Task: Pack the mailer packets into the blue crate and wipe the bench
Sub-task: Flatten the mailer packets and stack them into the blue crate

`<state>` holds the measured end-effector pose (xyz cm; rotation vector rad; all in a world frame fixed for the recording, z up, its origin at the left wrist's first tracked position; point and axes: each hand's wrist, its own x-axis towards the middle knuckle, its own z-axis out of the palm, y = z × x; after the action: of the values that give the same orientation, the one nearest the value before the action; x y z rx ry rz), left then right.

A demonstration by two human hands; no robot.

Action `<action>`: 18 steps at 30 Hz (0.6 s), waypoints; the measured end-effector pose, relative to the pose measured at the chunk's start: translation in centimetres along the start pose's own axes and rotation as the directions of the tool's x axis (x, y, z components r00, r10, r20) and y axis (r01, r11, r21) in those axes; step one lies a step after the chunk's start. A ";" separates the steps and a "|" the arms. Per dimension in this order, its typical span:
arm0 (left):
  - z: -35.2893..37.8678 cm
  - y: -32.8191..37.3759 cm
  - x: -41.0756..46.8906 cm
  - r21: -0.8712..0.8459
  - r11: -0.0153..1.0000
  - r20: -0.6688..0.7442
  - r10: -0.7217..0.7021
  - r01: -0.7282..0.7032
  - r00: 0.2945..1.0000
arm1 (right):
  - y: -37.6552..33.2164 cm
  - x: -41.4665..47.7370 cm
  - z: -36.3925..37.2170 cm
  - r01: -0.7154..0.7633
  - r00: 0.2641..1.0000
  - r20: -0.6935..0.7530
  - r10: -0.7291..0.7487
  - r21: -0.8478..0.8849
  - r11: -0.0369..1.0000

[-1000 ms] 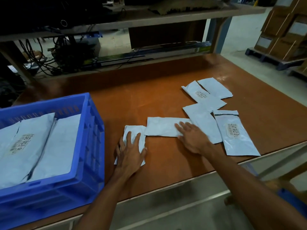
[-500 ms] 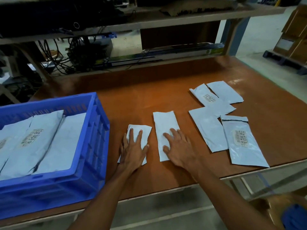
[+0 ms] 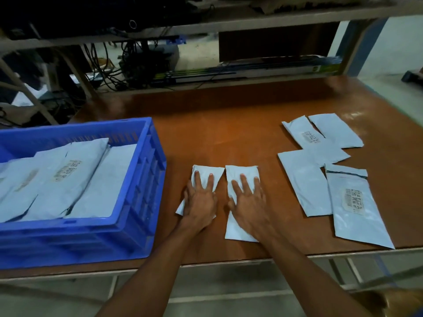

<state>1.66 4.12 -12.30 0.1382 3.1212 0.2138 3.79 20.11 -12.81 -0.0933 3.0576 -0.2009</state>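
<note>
Two pale mailer packets lie side by side near the bench's front edge. My left hand [image 3: 199, 199] presses flat on the left packet [image 3: 216, 173]. My right hand [image 3: 248, 201] presses flat on the right packet [image 3: 238, 232], fingers straight. Several more packets lie in a loose group [image 3: 304, 181] to the right, two with printed labels facing up. The blue crate [image 3: 146, 179] stands at the left of the brown bench [image 3: 229, 133] and holds several packets [image 3: 68, 179] laid flat.
A low shelf [image 3: 206, 21] runs over the back of the bench. Behind it are tangled cables and equipment [image 3: 137, 62], and long flat boxes [image 3: 251, 70] lie along the back edge. The bench's front edge [image 3: 297, 256] is just below my wrists.
My right hand has slid its packet left and turned it lengthwise, until it lies right beside the one under my left hand. The left hand stayed on its packet.
</note>
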 end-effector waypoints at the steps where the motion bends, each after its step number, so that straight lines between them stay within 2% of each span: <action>1: -1.0 0.2 -0.2 -0.018 1.000 -0.015 -0.001 0.001 1.000 | -0.1 -0.2 -0.2 0.010 1.000 -0.026 -0.010 -0.003 1.000; 5: -9.2 0.7 -0.9 -0.029 0.994 -0.270 0.090 -0.101 0.959 | -0.8 1.5 -3.4 0.008 0.991 -0.131 -0.007 0.006 1.000; 8: -16.2 -1.4 -0.8 0.108 0.964 -0.478 0.265 -0.243 0.837 | -4.5 3.1 -9.0 0.105 0.944 -0.320 -0.079 0.062 0.993; 11: -21.7 -6.4 -0.8 0.030 0.977 -0.457 0.201 -0.211 0.866 | -10.4 3.2 -15.3 0.251 0.800 -0.598 -0.056 0.248 0.936; 13: -24.8 -11.0 -1.9 0.040 0.979 -0.525 0.190 -0.200 0.830 | -15.1 2.5 -18.8 0.348 0.694 -0.718 -0.058 0.263 0.900; 15: -27.3 -16.4 -3.3 0.101 0.978 -0.550 0.208 -0.182 0.809 | -20.0 2.0 -20.7 0.402 0.663 -0.740 -0.119 0.217 0.890; 18: -28.1 -26.0 -4.5 0.203 0.969 -0.551 0.234 -0.144 0.801 | -27.2 1.2 -21.4 0.451 0.683 -0.691 -0.237 0.142 0.881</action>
<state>3.45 -25.75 11.97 0.4785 3.7284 0.0105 2.37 -4.11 11.91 -0.7554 3.6069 -0.9180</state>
